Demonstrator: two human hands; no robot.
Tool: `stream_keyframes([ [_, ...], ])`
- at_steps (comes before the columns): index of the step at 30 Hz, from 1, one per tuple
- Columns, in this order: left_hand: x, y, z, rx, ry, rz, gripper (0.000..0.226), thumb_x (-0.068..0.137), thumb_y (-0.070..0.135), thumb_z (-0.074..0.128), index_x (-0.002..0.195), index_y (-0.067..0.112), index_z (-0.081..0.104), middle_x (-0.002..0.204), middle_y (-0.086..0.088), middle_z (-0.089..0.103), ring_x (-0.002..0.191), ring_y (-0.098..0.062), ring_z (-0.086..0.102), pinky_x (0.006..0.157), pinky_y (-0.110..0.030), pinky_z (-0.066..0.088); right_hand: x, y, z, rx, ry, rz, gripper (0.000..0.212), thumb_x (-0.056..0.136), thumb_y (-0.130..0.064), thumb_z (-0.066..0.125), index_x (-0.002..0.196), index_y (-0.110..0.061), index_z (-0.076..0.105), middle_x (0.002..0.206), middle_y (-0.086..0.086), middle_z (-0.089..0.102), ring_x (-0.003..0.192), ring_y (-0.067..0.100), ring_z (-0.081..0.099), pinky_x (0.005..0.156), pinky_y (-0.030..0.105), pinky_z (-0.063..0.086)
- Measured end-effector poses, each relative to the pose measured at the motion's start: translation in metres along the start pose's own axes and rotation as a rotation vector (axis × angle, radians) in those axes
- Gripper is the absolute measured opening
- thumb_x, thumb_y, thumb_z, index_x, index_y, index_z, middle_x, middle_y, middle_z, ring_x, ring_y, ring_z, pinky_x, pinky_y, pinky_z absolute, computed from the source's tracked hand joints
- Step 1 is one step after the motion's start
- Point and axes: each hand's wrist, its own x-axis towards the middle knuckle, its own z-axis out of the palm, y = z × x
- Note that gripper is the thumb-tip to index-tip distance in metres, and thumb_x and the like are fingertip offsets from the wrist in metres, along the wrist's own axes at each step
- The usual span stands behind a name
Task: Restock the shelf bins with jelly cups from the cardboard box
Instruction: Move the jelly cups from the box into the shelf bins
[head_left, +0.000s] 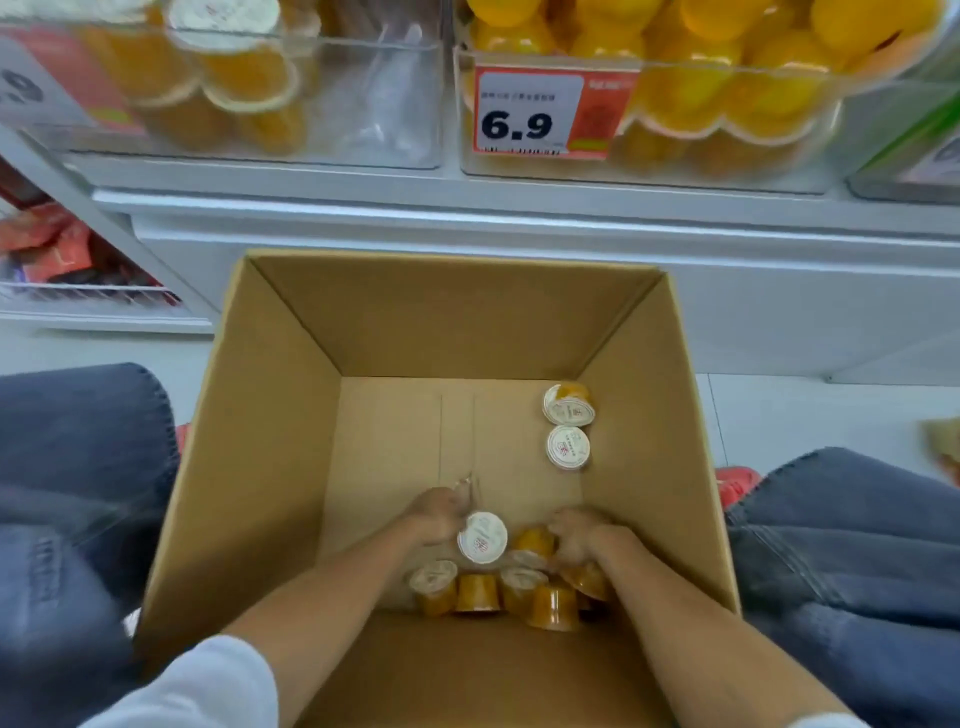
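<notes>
Cups (477, 592) hide R hand (577, 538) grip

I see the cardboard box (291, 415) on the floor between the left knee (78, 441) and right knee (857, 519), in front of the shelf (519, 208). In the box, far right, two cups sit one behind the other: far cup (568, 404), nearer cup (568, 447). A cluster of cups (478, 592) lies by the near wall. The left hand (441, 514), left of it, holds a single cup (482, 538); the right hand (576, 535) lies on the cluster's right. On the shelf, the left bin (363, 104) sits beside the right bin (727, 67), with a price tag (530, 111) on the right bin's front.
</notes>
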Motion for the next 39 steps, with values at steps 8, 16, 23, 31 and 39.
stream_keyframes([
  [8,0.037,-0.012,0.071,-0.467,0.081,-0.181,0.055,0.074,0.022,0.081,0.124,0.016,0.061,0.124,-0.006,0.064,0.109,-0.025,0.063,0.093,-0.035,0.054,0.026,-0.007,0.013,-0.28,0.034,0.054,0.079,0.079,-0.052,0.063,0.146,-0.026,0.031,0.152,0.01,0.031,0.141,0.032,0.024,0.115,0.046,0.016],
  [16,0.019,0.0,0.046,-0.551,0.021,-0.216,0.012,0.09,0.012,0.066,0.101,0.012,0.061,0.096,-0.011,0.066,0.067,-0.016,0.063,0.052,-0.026,0.052,0.018,-0.009,-0.001,-0.042,0.242,0.043,0.089,0.075,-0.031,0.072,0.147,-0.015,0.023,0.153,0.011,0.024,0.135,0.03,0.036,0.112,0.039,0.031],
  [23,0.004,0.005,-0.019,-0.716,0.159,-0.05,0.02,0.089,0.01,0.064,0.08,0.011,0.047,0.098,-0.017,0.065,0.085,-0.028,0.064,0.065,-0.035,0.056,-0.023,-0.036,-0.05,0.298,0.644,-0.219,0.063,0.072,-0.028,0.07,0.128,-0.015,0.043,0.127,0.004,0.036,0.112,0.024,0.049,0.09,0.032,0.046],
  [31,-0.108,0.054,-0.169,-1.018,0.234,0.362,0.032,0.1,0.016,0.048,0.13,0.027,0.051,0.122,-0.009,0.063,0.076,-0.022,0.066,0.055,-0.024,0.056,-0.125,-0.118,-0.135,0.217,1.134,-0.618,0.053,0.077,-0.032,0.07,0.124,-0.016,0.055,0.123,-0.002,0.044,0.111,0.012,0.048,0.093,0.022,0.043],
  [39,-0.232,0.083,-0.284,-0.936,0.491,0.773,0.046,0.094,0.022,0.058,0.139,0.026,0.049,0.113,0.004,0.062,0.087,-0.013,0.062,0.07,-0.026,0.053,-0.229,-0.21,-0.231,0.25,1.485,-0.932,0.046,0.074,-0.025,0.075,0.115,-0.01,0.06,0.12,0.005,0.049,0.113,0.017,0.049,0.097,0.022,0.04],
])
